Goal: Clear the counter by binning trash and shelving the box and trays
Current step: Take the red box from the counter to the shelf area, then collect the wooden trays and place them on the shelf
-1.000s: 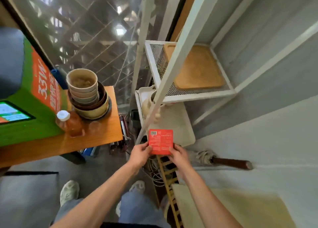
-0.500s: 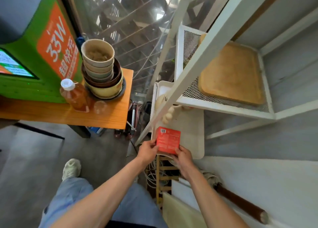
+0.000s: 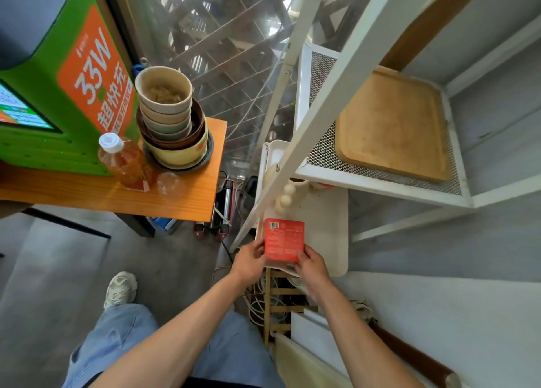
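A small red box (image 3: 283, 239) with a barcode and white print is held between both hands at the front edge of the white lower shelf (image 3: 328, 235). My left hand (image 3: 250, 260) grips its left side. My right hand (image 3: 310, 264) pinches its lower right corner. A wooden tray (image 3: 392, 124) lies on the white mesh shelf (image 3: 325, 153) above. The orange wooden counter (image 3: 123, 194) at the left carries a stack of bowls (image 3: 169, 124) and an amber bottle (image 3: 124, 161) with a white cap.
A green and orange charging kiosk (image 3: 58, 89) stands on the counter. A slanted white rack post (image 3: 295, 142) crosses in front of the shelves. A cream ornament (image 3: 282, 200) sits on the lower shelf. Cables and a wooden ladder frame (image 3: 275, 302) lie below. My shoe (image 3: 120, 289) is on the grey floor.
The view has swung closer to the rack and counter. Both hands have carried the red box forward over the front edge of the lower white shelf.
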